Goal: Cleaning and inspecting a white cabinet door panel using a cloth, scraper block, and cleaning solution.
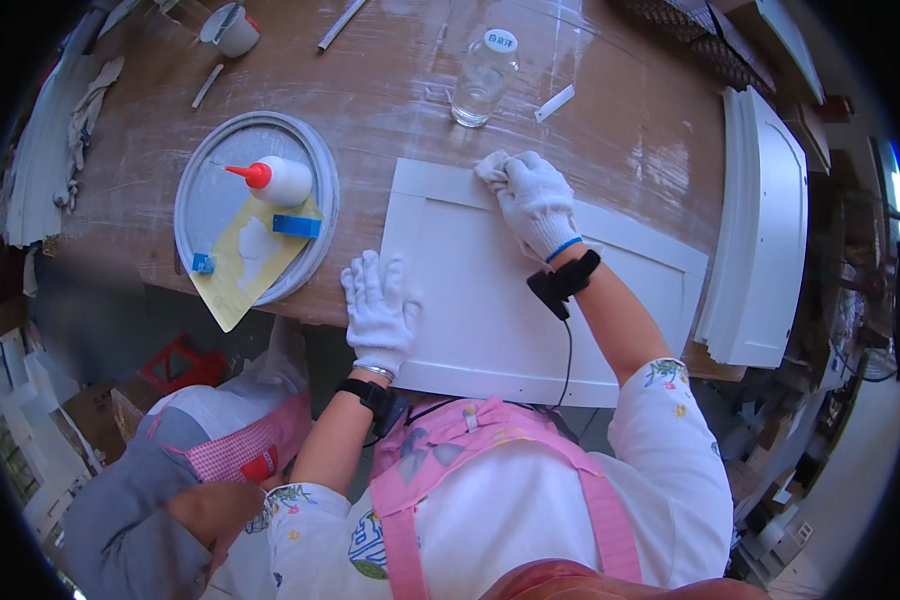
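Observation:
A white framed panel (pixel 510 290), like a cabinet door, lies flat on the table in front of me. My right hand (pixel 538 205), in a white knit glove, is closed on a crumpled white rag (pixel 492 170) at the panel's far edge. By the panel's left edge lies my left hand (pixel 380 310), gloved too, with its fingers stretched out and nothing in them. Beyond the rag stands a capped clear glass bottle (pixel 484 80) with some liquid in it.
Left of the panel, a round grey lid (pixel 192 190) carries a red-tipped white glue bottle (pixel 288 183), yellow sandpaper (pixel 228 295) and blue blocks (pixel 297 226). White panels (pixel 760 240) are stacked at right. A white cup (pixel 234 32) stands far left. Another person (pixel 160 490) is close at my left.

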The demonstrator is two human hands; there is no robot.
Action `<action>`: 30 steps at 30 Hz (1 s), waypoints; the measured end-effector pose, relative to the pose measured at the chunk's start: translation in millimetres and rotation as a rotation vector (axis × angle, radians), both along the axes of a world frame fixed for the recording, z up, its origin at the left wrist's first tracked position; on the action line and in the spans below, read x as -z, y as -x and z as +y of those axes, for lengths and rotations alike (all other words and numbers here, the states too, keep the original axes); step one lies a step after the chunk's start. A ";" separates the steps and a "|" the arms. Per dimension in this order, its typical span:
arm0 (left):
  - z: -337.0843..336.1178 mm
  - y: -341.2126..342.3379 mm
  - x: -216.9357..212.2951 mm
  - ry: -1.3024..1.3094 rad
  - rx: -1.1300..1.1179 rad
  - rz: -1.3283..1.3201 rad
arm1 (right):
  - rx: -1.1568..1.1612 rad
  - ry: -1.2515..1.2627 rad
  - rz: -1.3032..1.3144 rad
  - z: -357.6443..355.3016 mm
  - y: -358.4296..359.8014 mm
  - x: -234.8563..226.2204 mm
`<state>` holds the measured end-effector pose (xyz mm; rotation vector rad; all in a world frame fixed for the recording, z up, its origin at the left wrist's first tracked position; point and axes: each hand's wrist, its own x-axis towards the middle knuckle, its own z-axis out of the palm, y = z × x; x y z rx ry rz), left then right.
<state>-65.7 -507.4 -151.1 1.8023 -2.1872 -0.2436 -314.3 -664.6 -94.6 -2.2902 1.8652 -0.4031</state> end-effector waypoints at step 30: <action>0.6 -2.1 -1.3 0.002 -0.052 0.046 | -0.160 -0.143 -0.019 -33.0 -52.9 4.2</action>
